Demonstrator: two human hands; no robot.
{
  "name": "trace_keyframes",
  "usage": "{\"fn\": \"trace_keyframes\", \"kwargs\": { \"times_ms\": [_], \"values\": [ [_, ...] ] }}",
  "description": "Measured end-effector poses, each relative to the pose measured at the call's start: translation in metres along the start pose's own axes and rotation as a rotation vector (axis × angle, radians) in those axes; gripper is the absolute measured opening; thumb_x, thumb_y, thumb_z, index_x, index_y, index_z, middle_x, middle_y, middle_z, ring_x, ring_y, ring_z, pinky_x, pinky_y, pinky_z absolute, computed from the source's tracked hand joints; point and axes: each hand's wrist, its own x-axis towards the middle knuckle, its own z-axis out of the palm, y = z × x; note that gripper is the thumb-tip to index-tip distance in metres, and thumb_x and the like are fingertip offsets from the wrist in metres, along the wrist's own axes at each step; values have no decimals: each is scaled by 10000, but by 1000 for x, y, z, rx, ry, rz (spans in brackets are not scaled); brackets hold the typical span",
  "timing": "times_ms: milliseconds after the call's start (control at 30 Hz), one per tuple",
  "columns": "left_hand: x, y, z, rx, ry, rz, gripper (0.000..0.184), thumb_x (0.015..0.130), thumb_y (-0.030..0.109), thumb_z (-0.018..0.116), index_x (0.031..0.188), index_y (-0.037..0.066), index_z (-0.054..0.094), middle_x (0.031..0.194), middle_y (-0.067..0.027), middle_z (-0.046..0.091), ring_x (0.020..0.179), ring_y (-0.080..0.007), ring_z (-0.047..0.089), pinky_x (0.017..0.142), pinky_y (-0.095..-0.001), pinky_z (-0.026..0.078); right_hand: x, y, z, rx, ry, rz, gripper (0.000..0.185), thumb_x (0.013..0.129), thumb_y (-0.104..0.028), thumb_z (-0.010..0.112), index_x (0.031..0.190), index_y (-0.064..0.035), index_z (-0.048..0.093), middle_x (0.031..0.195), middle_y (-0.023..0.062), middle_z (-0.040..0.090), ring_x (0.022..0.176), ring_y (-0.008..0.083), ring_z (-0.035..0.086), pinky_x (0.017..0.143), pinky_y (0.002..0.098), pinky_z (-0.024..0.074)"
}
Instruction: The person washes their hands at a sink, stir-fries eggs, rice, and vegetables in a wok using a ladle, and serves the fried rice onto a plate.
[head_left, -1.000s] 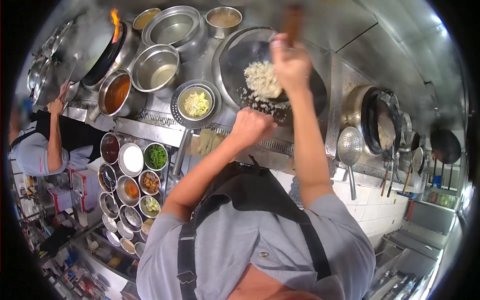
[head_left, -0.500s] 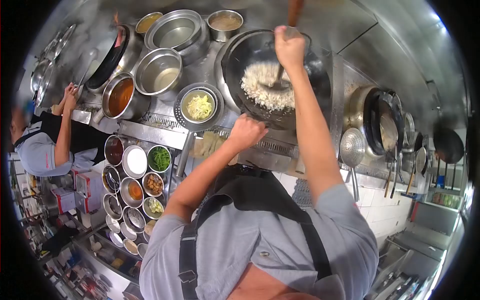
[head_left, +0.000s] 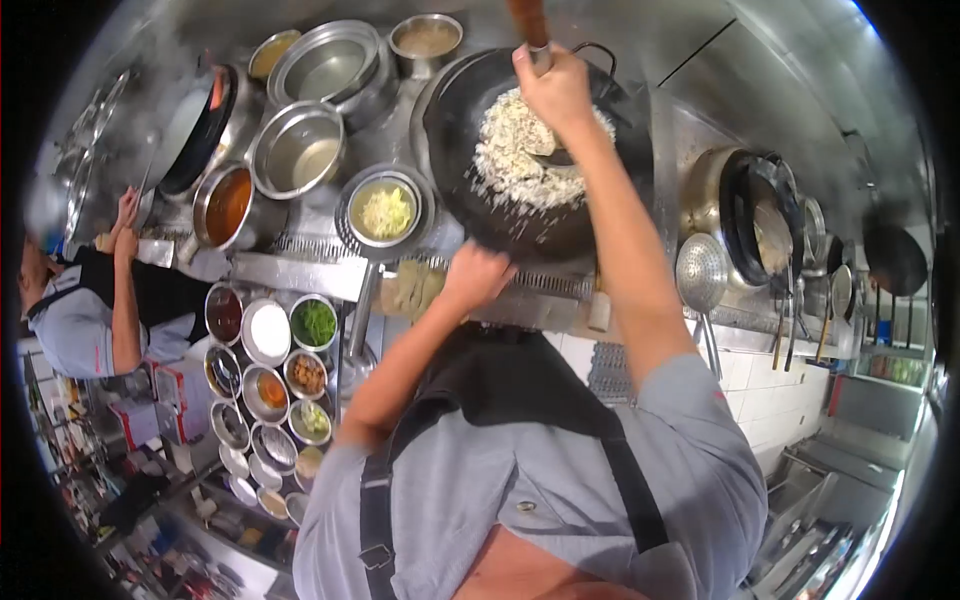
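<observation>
Two bare hands are showing at the wok, and from my remote seat I'm checking for lettering first: a small red mark is sitting on the grey shirt (head_left: 75,330) of a co-worker at the far left, coming through too tiny for me to read. Over to the right hand (head_left: 557,92): its fingers are wrapping tightly around a long metal-necked tool with a brown wooden handle (head_left: 529,22). Below that fist, a loose, pale mound of rice-like grains (head_left: 508,135) is lying in the large, round, black metal wok (head_left: 452,135), and the tool's lower end is resting among them. And the left hand (head_left: 478,275)? It's curling, blurred, at the wok's near edge; whether it's gripping anything, I'm not able to tell. The mound is sitting up and right of it, well apart.
</observation>
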Motion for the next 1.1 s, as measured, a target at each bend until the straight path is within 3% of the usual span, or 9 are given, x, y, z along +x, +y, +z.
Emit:
{"fn": "trace_keyframes", "kwargs": {
  "times_ms": [67,133,167,300,367,400,600,1000,1100],
  "values": [
    [-47,-1,0,-13,-207,-104,327,867,369,652,684,98,656,637,-119,642,624,-318,636,695,-437,490,50,-10,-51,133,-175,183,546,902,-467,675,643,0,565,571,95,580,560,247,586,559,411,473],
    [-55,13,-33,-21,-79,-52,257,804,325,708,689,104,645,647,-113,640,593,-303,619,650,-432,490,69,-24,-96,208,-149,443,562,910,-495,678,571,-51,612,494,-7,551,469,96,545,463,270,414],
    [-45,28,-59,-50,-29,-47,247,786,308,722,676,105,634,640,-109,633,579,-301,613,634,-431,487,77,-74,-107,365,50,424,141,979,-172,611,1014,-42,650,541,-21,519,391,65,438,338,240,332],
    [33,34,-91,-128,105,65,288,748,283,756,624,106,565,587,-86,594,555,-295,593,574,-440,453,31,-42,-54,246,291,80,499,919,-422,678,772,50,613,634,153,628,589,266,621,562,392,479],
    [40,19,-64,-85,110,41,294,758,295,752,621,104,576,590,-88,607,554,-299,597,572,-442,453,-8,-6,20,241,152,4,333,907,-261,661,873,69,628,713,252,631,683,391,640,640,441,494],
    [24,11,-36,-33,84,26,295,764,297,748,618,103,580,592,-89,613,556,-301,601,574,-443,456,-14,16,41,196,105,-17,375,917,-348,682,827,16,664,666,171,645,662,234,637,681,384,517],
    [-33,35,-65,-41,-160,-87,246,796,297,708,673,100,629,630,-112,650,613,-287,659,630,-410,498,56,-17,-81,499,-78,293,294,928,-302,691,806,-36,714,544,43,602,493,124,564,497,302,441],
    [-5,7,11,80,109,-32,309,825,355,697,664,99,635,604,-102,625,587,-292,644,571,-462,493,26,6,-44,422,-35,250,206,899,-185,713,803,-3,696,613,76,642,572,142,605,620,319,490],
    [39,5,18,68,64,-48,279,846,345,670,694,111,656,637,-107,657,621,-293,663,608,-454,496,70,3,-70,693,-26,353,174,938,-153,686,915,15,645,590,-4,513,446,69,442,406,254,352]
  ]
}}
